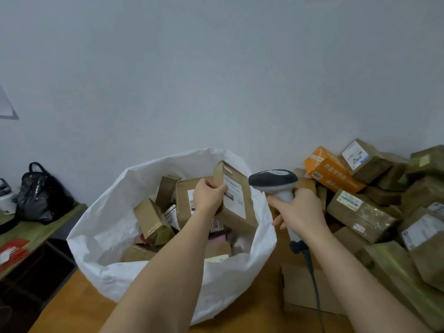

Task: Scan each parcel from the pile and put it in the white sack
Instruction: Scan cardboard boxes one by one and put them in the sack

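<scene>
Left grip: our left hand (208,193) was grasping a brown parcel (236,200) by its left edge, fingers curled over the top, thumb on the labelled face.
Parcel: we held it upright and tilted above the open mouth of the white sack (115,227), its white shipping label (234,197) turned toward us and toward the scanner.
Right grip: our right hand (299,210) was clenched round the handle of the scanner (275,182), whose dark head pointed left at the parcel, just beside it without touching.
Cable: a dark cable (313,282) ran down from the scanner handle along our right forearm.
Sack: it stood on the wooden bench (252,316), already holding many brown boxes (153,219) lying at mixed angles.
Pile: to the right of the sack, taped brown parcels (360,212) were heaped against the wall, with an orange box (332,170) at the back.
Left side: a black bag (42,195) sat on a lower green surface (38,229), well apart from the sack.
</scene>
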